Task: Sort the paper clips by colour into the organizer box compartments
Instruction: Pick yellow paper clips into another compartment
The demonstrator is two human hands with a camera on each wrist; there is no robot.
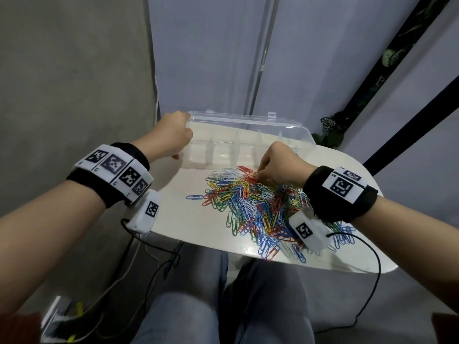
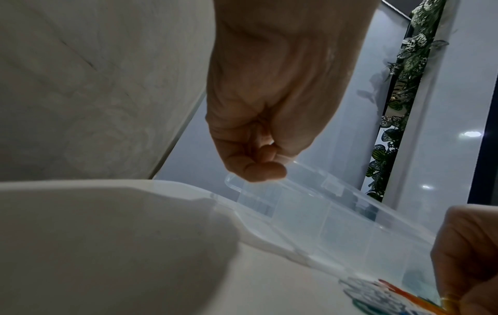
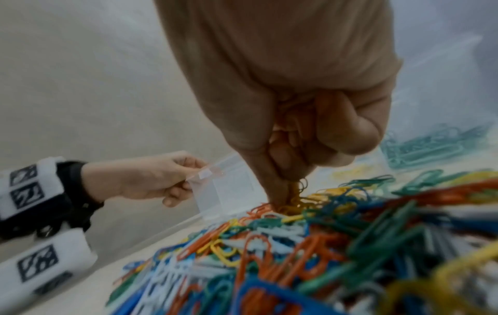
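Nearest to me, grey-trousered legs (image 1: 198, 294) sit under the near edge of the white tabletop (image 1: 193, 219), with black cables (image 1: 154, 266) trailing down at 7 o'clock. Both of my wrists carry black bands with printed markers and a small white camera block.

On the tabletop, the heap of paper clips (image 1: 260, 207) spreads from the centre toward 4 o'clock: blue, red, green, yellow and white ones tangled together, and 1 blue clip (image 1: 195, 197) lying apart at the heap's 9 o'clock side.

My right hand (image 1: 280, 165) is down on the far edge of the heap. Its grip is pressed together, thumb and fingertips (image 3: 280, 191) pinching a small bunch of yellow clips (image 3: 295, 198), with more yellow wire tucked up inside the curled palm in the right wrist view.

Just beyond the heap stands the clear organizer box (image 1: 223, 150), its lid (image 1: 248, 122) raised and tilted back toward 12 o'clock. In the right wrist view, green clips (image 3: 431, 147) and some pale yellow ones show blurred through the clear plastic beyond my right hand; which compartments they lie in I cannot tell.

My left hand (image 1: 173, 137) is at the box's 9 o'clock end, its grip closed on the lid's corner, fingers (image 2: 261, 170) curled around the clear rim.

Farthest off, a pale wall and a strip of leafy plant (image 1: 330, 130) at 2 o'clock.
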